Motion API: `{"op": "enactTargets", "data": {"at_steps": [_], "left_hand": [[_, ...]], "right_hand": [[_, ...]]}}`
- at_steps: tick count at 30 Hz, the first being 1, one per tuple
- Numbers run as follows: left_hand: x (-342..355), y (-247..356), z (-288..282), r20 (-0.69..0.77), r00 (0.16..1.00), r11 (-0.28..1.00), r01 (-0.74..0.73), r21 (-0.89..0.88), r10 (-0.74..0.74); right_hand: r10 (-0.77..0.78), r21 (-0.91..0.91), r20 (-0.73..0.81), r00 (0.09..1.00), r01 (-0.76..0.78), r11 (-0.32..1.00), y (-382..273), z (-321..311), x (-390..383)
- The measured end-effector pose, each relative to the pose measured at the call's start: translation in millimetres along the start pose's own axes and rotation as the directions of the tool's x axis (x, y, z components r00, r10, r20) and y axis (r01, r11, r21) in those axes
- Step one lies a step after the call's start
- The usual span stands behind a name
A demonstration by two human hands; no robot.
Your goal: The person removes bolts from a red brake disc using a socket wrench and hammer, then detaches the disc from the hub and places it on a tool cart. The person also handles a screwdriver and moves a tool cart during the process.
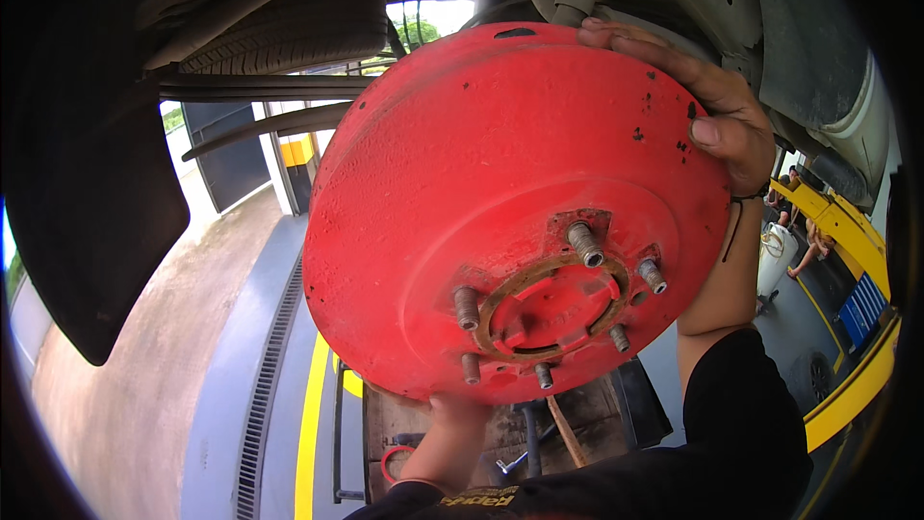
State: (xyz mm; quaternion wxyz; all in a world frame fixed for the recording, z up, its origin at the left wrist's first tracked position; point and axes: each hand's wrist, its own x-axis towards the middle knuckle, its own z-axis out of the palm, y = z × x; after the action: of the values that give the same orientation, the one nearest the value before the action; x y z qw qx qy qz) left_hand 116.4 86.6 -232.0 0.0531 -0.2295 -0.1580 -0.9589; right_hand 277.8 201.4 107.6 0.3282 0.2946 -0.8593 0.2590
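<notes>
Right hand (736, 130) bent over the upper right rim of the red-painted round metal brake drum (423, 164), fingers spread along the edge, thumb on the face: partly closed, holding the rim. Left hand (457, 411) at the drum's lower edge; fingers hidden behind it, so closure cannot be told.

Drum position: under the vehicle body, face tilted downward. Six threaded grey metal studs (585, 245) project from its face, no nuts visible on them. Whether the drum is fully seated cannot be told.

Around the drum: black treaded rubber tyre (298, 34) behind, upper left; dark layered metal leaf spring (260, 88) left; brown flat board (602, 419) below, bearing a silver metal hand tool (512, 463) and a red ring-shaped object (390, 463).

Risks, judged: with no nuts, the drum might slide outward if loose and pulled unevenly; tilting could bind it on the studs. Fingers behind the rim could be pinched by a sudden shift.
</notes>
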Motion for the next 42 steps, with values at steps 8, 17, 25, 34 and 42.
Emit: {"op": "enactTargets", "data": {"at_steps": [8,17,25,34,42], "left_hand": [[2,35,2,0.028,0.998,0.997,-0.053,0.051,0.051],[193,126,43,0.832,0.522,0.899,-0.432,0.07,0.186],[217,148,115,0.922,0.38,0.838,-0.479,0.261,-0.07],[190,144,88,0.716,0.682,0.947,-0.112,0.301,-0.147],[189,150,84,0.657,0.742,0.893,-0.196,0.405,-0.135]], "right_hand": [[-0.011,0.193,-0.044,0.999,0.019,0.981,3,-1,-10],[-0.084,0.109,-0.576,0.813,0.178,0.978,17,57,-128],[-0.298,-0.288,-0.932,0.208,0.075,0.955,88,218,-206],[-0.189,-0.258,-0.882,0.431,-0.107,0.96,46,179,-165],[0.032,0.009,-0.981,0.193,-0.115,0.993,25,163,-150]]}}
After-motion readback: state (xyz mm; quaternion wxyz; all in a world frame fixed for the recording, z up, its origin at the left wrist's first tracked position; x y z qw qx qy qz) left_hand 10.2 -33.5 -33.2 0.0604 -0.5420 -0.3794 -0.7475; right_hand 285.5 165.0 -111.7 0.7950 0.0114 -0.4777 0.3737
